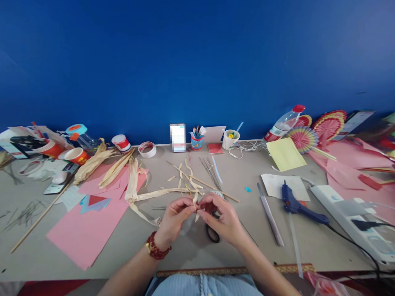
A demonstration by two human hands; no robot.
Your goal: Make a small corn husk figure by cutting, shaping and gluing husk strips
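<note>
Between my two hands, over the table's near middle, is a small twisted strip of pale dried corn husk (195, 200). My left hand (178, 217), with a red bead bracelet at the wrist, pinches it from the left. From the right, my right hand (219, 216) grips the same strip with thumb and forefinger. The fingertips almost meet and hide part of it. Black-handled scissors (212, 234) lie partly under my right hand. Just beyond my hands are loose husk strips (163, 191) and a thin wooden stick (212, 186).
At left lie pink paper sheets (88, 230), husk bundles (92, 164) and a tape roll (147, 149). A phone (178, 137) stands against the blue wall beside a pen cup (196, 142). At right are a blue glue gun (300, 207), a craft knife (271, 220) and a power strip (348, 222).
</note>
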